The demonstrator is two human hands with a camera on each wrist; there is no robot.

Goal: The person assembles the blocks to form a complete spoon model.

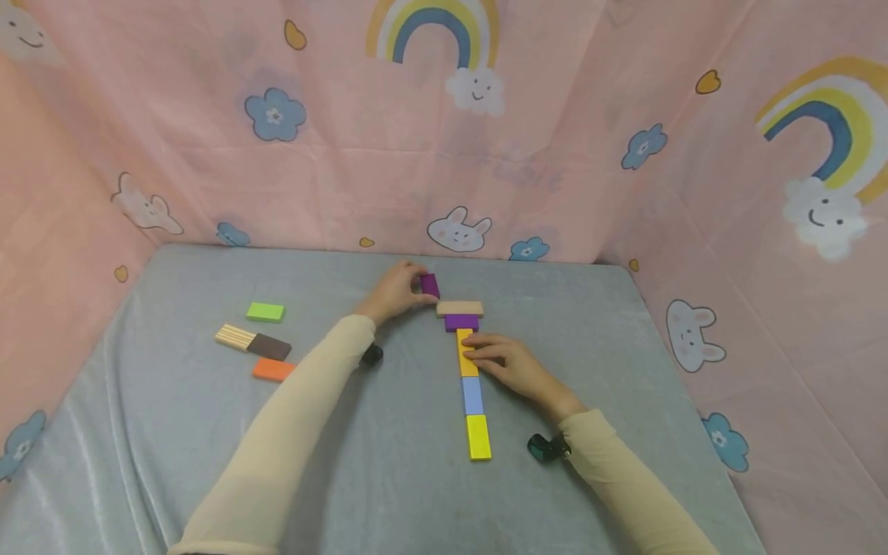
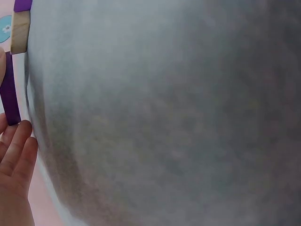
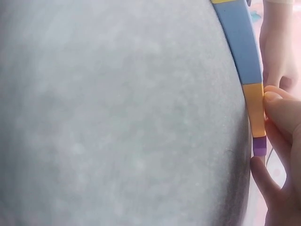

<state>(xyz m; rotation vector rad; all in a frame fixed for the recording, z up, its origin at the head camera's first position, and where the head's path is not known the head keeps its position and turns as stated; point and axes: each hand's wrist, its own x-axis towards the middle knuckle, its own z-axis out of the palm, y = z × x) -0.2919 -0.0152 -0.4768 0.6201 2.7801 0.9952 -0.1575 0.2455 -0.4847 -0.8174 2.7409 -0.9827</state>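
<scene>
My left hand pinches a dark purple block between thumb and fingers, just left of the row's far end. In the left wrist view this purple block is partly cut off by the frame edge. A bare wood block lies crosswise, touching a second purple block below it. From there an orange-yellow block, a blue block and a yellow block run end to end toward me. My right hand rests its extended fingers against the orange-yellow block.
Left of my left arm lie a green block, a dark brown block beside a striped tan piece, and an orange block partly hidden by the sleeve. A grey cloth covers the table; a patterned pink curtain stands behind.
</scene>
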